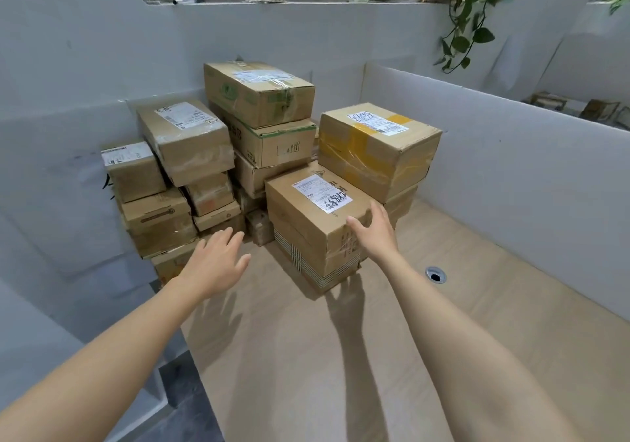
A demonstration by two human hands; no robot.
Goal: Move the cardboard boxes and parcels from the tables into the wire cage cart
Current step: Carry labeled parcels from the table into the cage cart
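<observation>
Your hands flank the nearest labelled box (313,226).
Left hand (218,260) hovers clear, right hand (373,233) at its edge, fingers (235,237) spread; counter (341,356) stretches toward you; label (322,193) unreadable.

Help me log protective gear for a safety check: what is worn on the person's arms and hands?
Nothing shows as worn. The left hand and right hand are bare, with no gloves or visible rings. The left forearm and right forearm are uncovered to the frame's edge: no sleeves, watch or wristband in view.
</observation>
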